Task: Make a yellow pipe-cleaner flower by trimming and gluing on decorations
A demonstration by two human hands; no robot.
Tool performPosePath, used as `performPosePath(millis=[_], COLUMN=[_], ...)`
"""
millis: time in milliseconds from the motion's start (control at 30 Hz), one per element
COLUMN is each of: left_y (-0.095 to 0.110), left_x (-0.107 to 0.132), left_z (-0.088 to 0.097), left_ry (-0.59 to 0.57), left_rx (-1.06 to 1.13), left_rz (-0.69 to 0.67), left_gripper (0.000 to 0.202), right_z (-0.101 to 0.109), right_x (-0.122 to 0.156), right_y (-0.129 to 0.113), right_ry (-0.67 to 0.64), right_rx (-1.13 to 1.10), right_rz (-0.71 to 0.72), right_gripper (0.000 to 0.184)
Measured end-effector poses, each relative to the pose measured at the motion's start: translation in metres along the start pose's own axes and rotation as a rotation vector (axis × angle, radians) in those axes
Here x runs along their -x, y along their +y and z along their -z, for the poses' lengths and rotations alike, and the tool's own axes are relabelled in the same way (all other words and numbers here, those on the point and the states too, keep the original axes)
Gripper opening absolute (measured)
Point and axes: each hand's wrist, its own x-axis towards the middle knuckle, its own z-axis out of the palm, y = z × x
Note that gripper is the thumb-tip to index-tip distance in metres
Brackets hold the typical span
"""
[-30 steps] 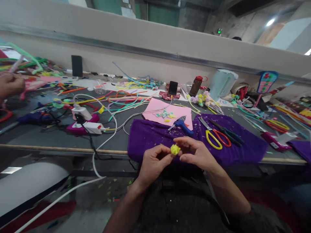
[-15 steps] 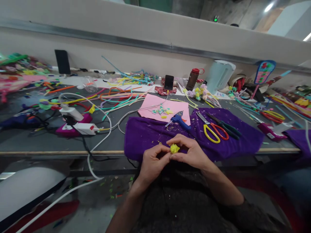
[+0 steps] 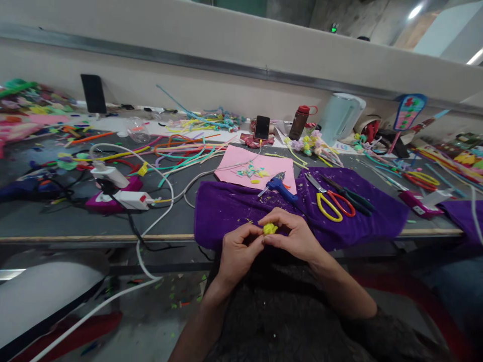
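A small yellow fuzzy ball [image 3: 270,229] sits pinched between the fingertips of both hands, just in front of the table's near edge. My left hand [image 3: 237,251] grips it from the left with curled fingers. From the right, my right hand [image 3: 296,235] closes thumb and fingers round it. Both hands hover over the front of a purple cloth [image 3: 234,208] spread on the table.
On the cloth lie a blue glue gun [image 3: 281,187] and yellow and red scissors [image 3: 330,203]. Behind is a pink sheet [image 3: 241,163] with small cuttings, several coloured pipe cleaners [image 3: 188,151], a phone [image 3: 261,127], a bottle [image 3: 300,120], a white power strip [image 3: 130,199] with cables.
The view has shifted left and tilted down a little. My hands have closed more tightly together round the yellow ball; another person's hand at far left is out of view.
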Motion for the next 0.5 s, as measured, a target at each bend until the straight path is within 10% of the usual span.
performPosePath(millis=[300,500], left_y=[0.003,0.001], left_x=[-0.002,-0.008], left_z=[0.003,0.006], left_ry=[0.048,0.131], left_rx=[0.097,0.407], left_rz=[-0.026,-0.072], left_gripper=[0.004,0.004], right_z=[-0.003,-0.021], right_x=[0.000,0.006], right_y=[0.002,0.009], right_ry=[-0.007,0.083], right_rx=[-0.137,-0.278], right_rz=[-0.123,-0.211], right_gripper=[0.057,0.023])
